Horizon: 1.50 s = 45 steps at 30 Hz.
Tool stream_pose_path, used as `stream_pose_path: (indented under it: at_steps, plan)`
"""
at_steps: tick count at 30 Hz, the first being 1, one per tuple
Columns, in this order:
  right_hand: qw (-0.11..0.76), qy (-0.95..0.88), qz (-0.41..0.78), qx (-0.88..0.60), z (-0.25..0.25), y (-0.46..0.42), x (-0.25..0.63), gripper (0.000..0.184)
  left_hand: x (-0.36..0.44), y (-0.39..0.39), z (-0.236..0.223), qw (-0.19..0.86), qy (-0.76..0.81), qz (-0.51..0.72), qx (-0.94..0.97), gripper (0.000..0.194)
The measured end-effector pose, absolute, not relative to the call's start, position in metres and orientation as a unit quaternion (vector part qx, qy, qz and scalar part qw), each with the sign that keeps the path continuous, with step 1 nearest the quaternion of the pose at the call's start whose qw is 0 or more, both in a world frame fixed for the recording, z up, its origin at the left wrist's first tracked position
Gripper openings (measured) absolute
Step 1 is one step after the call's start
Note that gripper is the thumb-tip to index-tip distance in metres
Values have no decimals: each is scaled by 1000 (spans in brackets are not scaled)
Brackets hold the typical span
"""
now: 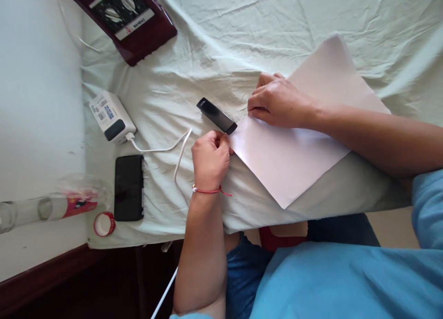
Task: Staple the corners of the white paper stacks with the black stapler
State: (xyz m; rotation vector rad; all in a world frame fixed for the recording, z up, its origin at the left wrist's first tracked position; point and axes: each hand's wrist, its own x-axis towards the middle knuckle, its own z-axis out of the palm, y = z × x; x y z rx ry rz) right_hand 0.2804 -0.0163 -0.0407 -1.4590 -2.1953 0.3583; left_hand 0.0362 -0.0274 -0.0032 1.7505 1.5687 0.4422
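Note:
White paper sheets (277,162), apparently a thin stack, lie at an angle on the cloth. My left hand (212,156), with a red string bracelet at the wrist, is closed in a pinch at their left corner. My right hand (273,100) is also closed, its curled fingers gripping the upper left edge of the paper while the forearm crosses over the sheets. A slim black stapler (217,115) rests on the cloth between the two hands, one end right at the paper's corner. The fingertips of both hands are partly hidden.
A pale green cloth (228,42) covers the table. To the left are a white power adapter (112,116) with a white cable (159,150), a black phone (128,187), a clear bottle (51,207) and a red-rimmed cap (104,224). A dark red appliance (138,28) stands at the back.

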Motion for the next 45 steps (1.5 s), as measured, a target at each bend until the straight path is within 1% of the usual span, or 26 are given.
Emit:
stream_pose_path:
  at_steps: [3, 6, 8, 9, 14, 19, 23, 28, 33, 36, 38, 42, 45]
  plan:
    - [232, -800, 109, -542, -34, -19, 277, 40, 37, -26, -3, 361, 610, 173, 684, 29]
    - [184, -806, 92, -555, -17, -27, 271, 34, 36, -25, -5, 371, 611, 176, 677, 29]
    - [170, -811, 80, -554, -6, -32, 266, 31, 36, -25, -5, 376, 614, 173, 672, 29]
    - [173, -817, 76, -544, -2, -34, 264, 32, 36, -24, -5, 378, 614, 172, 671, 29]
    - [214, -862, 61, -455, 0, -44, 255, 51, 36, -24, -5, 381, 606, 177, 676, 29]
    - [225, -888, 57, -398, -15, -45, 252, 48, 35, -23, -8, 383, 599, 180, 680, 27]
    - [219, -894, 37, -390, -21, -44, 251, 44, 35, -23, -8, 374, 601, 170, 685, 27]
    - [239, -893, 35, -381, -20, -45, 252, 45, 36, -22, -4, 363, 602, 161, 693, 28]
    - [282, -857, 68, -425, -28, -40, 256, 48, 29, -19, -2, 437, 595, 119, 664, 25]
    - [298, -837, 87, -450, -33, -34, 262, 45, 25, -19, 1, 490, 592, 110, 630, 24]
    - [292, -845, 117, -433, -34, -31, 265, 42, 24, -20, 6, 524, 582, 111, 612, 23]
    - [247, -863, 228, -377, -31, -29, 268, 37, 25, -22, 15, 560, 567, 111, 594, 25]
    - [255, -850, 243, -392, -33, -30, 267, 37, 23, -22, 19, 572, 561, 107, 589, 27]
